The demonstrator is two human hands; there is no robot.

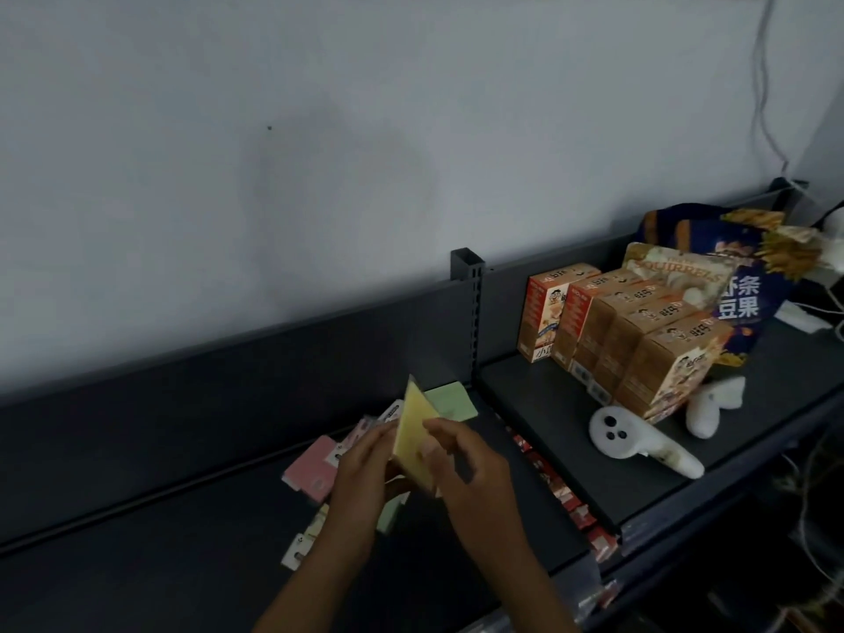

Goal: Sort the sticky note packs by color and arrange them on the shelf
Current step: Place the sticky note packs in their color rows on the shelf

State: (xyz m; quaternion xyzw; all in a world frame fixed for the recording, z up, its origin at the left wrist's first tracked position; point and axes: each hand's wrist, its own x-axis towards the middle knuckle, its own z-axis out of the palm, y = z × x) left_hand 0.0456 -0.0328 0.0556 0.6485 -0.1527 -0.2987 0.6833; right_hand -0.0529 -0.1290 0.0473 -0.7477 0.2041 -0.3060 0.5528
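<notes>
Currently both hands hold one yellow pack [413, 438] raised above the shelf [192, 555]. The left hand [361, 468] grips its lower left edge; the right hand [461, 454] pinches its right face, thumb on the front. The pack stands tilted on a corner, its long axis running from the fingers [438, 429] up and slightly left.

Behind the fingers, toward the back panel, lies a green pack [452, 402], flat on the shelf. To the left of the fingers lies a pink pack [310, 470], with white-labelled packs [365, 427] between it and the green one. Below the left wrist, more packs [303, 539] lie nearer the front edge.

Judged from this layout, no yellow group is visible yet; the left hand is nearer the pink pack, the right hand nearer the green one.

To the right, past the upright divider [470, 303], stand snack boxes [616, 331] and a white controller [635, 438], well apart.
</notes>
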